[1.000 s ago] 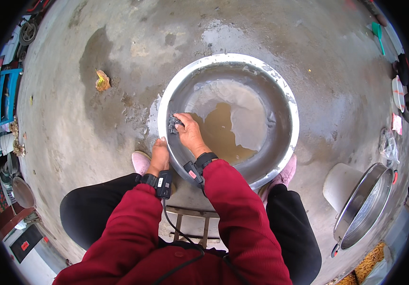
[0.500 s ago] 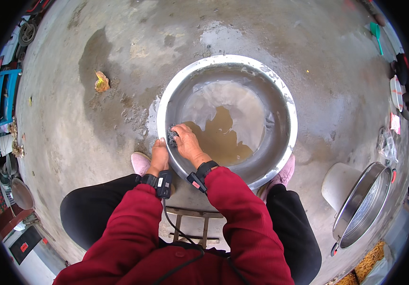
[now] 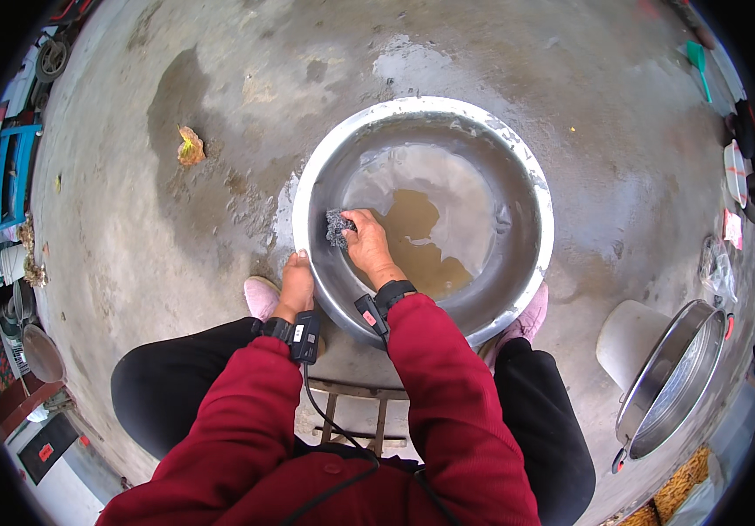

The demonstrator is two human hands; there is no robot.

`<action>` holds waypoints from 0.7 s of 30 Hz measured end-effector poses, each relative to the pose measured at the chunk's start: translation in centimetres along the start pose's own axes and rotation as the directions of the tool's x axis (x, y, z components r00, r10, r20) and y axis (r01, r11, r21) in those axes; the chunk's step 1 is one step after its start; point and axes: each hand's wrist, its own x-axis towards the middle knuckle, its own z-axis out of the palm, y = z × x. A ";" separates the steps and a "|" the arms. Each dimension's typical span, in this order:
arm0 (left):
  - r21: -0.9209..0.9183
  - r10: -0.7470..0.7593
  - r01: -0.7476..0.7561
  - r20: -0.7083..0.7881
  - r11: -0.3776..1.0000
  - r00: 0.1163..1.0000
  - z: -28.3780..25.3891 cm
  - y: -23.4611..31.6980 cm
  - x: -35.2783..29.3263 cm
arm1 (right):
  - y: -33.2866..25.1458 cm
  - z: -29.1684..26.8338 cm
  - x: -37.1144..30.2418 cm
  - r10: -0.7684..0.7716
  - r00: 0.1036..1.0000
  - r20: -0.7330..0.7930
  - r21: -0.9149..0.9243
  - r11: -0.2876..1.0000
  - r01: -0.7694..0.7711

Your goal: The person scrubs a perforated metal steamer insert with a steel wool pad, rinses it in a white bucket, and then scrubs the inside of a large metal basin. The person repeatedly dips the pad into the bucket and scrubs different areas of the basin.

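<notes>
A large round metal basin [image 3: 532, 188] rests on the floor before me, with shallow cloudy brown water [image 3: 425, 232] in its bottom. Inside it, my right hand [image 3: 367, 243] grips a dark grey steel wool scrubber [image 3: 339, 229], pressed against the left inner wall. My left hand [image 3: 297, 282] is closed on the basin's rim at the near left, its fingers wrapped over the edge. Both wrists carry black straps with small devices.
Pink shoes [image 3: 261, 298] flank the basin. A wooden stool [image 3: 355, 392] shows below me. On the right stand a white bucket [image 3: 627, 342] and a metal strainer pan [image 3: 640, 412]. A yellow-brown leaf [image 3: 191, 146] lies on the wet concrete, far left.
My right hand and the steel wool scrubber have moved up and slightly right along the basin's inner wall. My left hand stays on the rim.
</notes>
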 end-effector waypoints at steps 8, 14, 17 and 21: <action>0.025 -0.017 0.019 -0.046 1.000 0.999 0.6 0.6 -0.5 | 1.2 0.4 -0.5 -0.018 0.978 0.206 -0.037 0.999 0.026; -0.026 -0.030 0.030 -0.030 0.999 0.999 1.0 1.2 -0.9 | 1.0 -1.1 -1.9 0.023 0.902 0.431 -0.225 0.971 0.083; 0.023 -0.040 0.040 0.005 0.999 0.999 0.6 1.1 -0.5 | 0.8 -2.4 -2.1 0.163 0.791 0.590 -0.376 0.922 0.090; 0.059 -0.036 0.035 0.021 0.998 0.999 0.3 0.7 -0.4 | 1.1 -3.2 -2.4 0.266 0.697 0.666 -0.418 0.907 0.053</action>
